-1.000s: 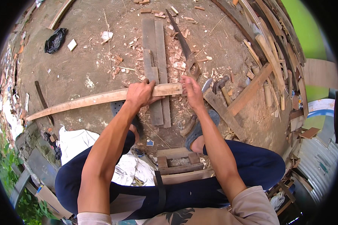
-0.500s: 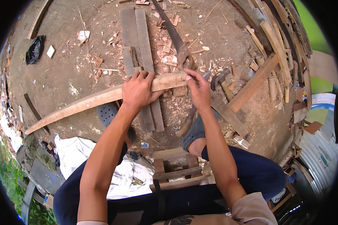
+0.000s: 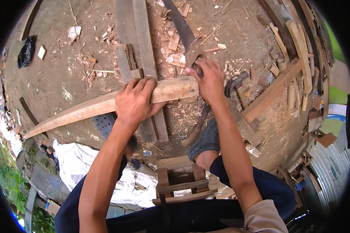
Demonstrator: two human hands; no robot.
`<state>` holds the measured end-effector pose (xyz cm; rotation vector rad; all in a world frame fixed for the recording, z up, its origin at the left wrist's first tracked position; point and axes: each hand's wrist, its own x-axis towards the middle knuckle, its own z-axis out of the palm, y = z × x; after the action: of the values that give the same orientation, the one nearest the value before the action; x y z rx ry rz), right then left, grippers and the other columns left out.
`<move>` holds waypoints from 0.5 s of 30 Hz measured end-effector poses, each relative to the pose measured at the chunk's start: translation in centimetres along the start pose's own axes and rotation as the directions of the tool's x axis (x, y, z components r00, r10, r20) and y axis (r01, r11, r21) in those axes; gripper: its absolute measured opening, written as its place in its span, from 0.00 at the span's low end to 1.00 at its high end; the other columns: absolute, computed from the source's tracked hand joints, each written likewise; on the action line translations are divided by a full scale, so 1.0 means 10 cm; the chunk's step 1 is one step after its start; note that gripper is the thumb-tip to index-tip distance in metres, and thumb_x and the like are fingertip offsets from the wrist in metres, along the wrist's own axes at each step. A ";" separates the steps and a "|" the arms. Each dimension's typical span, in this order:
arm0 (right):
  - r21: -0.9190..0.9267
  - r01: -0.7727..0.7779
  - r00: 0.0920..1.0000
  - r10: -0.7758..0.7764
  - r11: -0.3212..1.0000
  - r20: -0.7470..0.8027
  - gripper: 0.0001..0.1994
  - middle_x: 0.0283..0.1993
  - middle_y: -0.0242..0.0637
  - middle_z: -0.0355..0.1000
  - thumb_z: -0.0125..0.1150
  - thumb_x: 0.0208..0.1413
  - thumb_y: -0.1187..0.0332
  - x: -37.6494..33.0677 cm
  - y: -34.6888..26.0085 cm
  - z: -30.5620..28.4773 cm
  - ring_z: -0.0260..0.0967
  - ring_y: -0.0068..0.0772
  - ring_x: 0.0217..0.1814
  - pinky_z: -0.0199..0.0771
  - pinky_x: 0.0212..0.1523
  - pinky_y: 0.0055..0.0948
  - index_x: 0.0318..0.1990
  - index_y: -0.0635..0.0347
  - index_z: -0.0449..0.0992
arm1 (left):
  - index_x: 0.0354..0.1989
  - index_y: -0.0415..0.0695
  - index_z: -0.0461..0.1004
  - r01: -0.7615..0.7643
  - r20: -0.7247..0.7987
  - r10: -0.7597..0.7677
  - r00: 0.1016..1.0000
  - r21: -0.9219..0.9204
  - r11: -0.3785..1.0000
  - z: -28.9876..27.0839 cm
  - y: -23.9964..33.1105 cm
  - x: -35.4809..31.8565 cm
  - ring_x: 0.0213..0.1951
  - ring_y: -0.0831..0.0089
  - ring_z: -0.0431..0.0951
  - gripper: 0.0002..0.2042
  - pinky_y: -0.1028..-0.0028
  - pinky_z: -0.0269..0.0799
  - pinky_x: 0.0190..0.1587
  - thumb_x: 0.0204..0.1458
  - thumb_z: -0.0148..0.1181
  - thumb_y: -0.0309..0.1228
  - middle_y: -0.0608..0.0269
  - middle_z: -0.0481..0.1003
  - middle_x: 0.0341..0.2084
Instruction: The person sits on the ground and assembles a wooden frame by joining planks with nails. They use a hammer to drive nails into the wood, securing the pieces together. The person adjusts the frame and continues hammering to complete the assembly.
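Observation:
My left hand [image 3: 135, 101] is closed over a long, tapering piece of pale timber [image 3: 175, 89], fingers on its far side and thumb toward the near side. The timber's thick squared end is at the right, and its thin end runs down to the far left. Just beyond that thick end, my right hand [image 3: 210, 79] has its thumb and fingers around the wooden handle of a handsaw [image 3: 184, 33]. The saw's dark blade points away from me over wood chips. Part of the handle is hidden by my fingers.
Two grey planks [image 3: 146, 42] lie under the timber, with a short wood block [image 3: 129, 56] on them. Right of my right hand lies a hammer [image 3: 239, 87]. A curved-handled tool [image 3: 196, 130] rests between my feet. Lumber [image 3: 299, 54] is piled at the right; a white cloth [image 3: 76, 159] lies left.
My right hand has let go of the timber's right end and moved away from me onto the saw handle. My left hand still holds the timber. The view has shifted slightly.

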<state>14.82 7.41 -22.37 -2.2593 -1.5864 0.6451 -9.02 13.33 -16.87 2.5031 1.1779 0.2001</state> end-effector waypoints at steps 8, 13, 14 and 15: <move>-0.118 0.229 0.973 -0.229 0.966 0.014 0.18 0.51 0.42 0.76 0.72 0.51 0.54 -0.03 0.21 0.12 0.61 0.50 0.68 0.50 0.67 0.52 0.40 0.60 0.82 | 0.42 0.46 0.80 0.001 0.020 -0.001 1.000 -0.015 1.000 -0.02 0.00 0.01 0.42 0.63 0.82 0.26 0.65 0.78 0.40 0.36 0.76 0.47 0.63 0.82 0.37; 0.200 -0.048 0.992 0.070 0.979 -0.101 0.15 0.38 0.40 0.77 0.69 0.54 0.56 -0.06 0.16 -0.01 0.71 0.43 0.54 0.62 0.60 0.42 0.35 0.60 0.83 | 0.42 0.46 0.80 0.011 0.058 -0.010 0.998 -0.018 1.000 -0.07 0.03 0.04 0.41 0.61 0.81 0.26 0.63 0.77 0.43 0.36 0.76 0.48 0.62 0.82 0.35; 0.329 -0.209 0.975 0.224 0.921 -0.008 0.15 0.37 0.39 0.78 0.68 0.55 0.56 -0.07 0.07 -0.17 0.73 0.40 0.49 0.65 0.57 0.38 0.35 0.60 0.83 | 0.41 0.46 0.80 0.013 0.059 -0.012 0.998 -0.021 1.000 -0.07 0.03 0.04 0.41 0.61 0.81 0.26 0.63 0.77 0.43 0.36 0.76 0.48 0.61 0.82 0.34; 0.436 -0.365 0.928 0.358 0.822 0.103 0.16 0.35 0.37 0.78 0.67 0.56 0.55 -0.07 0.02 -0.27 0.74 0.37 0.44 0.68 0.54 0.34 0.35 0.60 0.83 | 0.41 0.46 0.80 0.013 0.060 -0.012 0.998 -0.025 1.000 -0.07 0.02 0.04 0.41 0.60 0.81 0.26 0.63 0.76 0.44 0.36 0.76 0.48 0.61 0.81 0.34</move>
<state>16.14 6.74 -20.05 -2.1977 -0.8803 1.0123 -8.81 13.68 -16.19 2.4621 1.1600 0.1353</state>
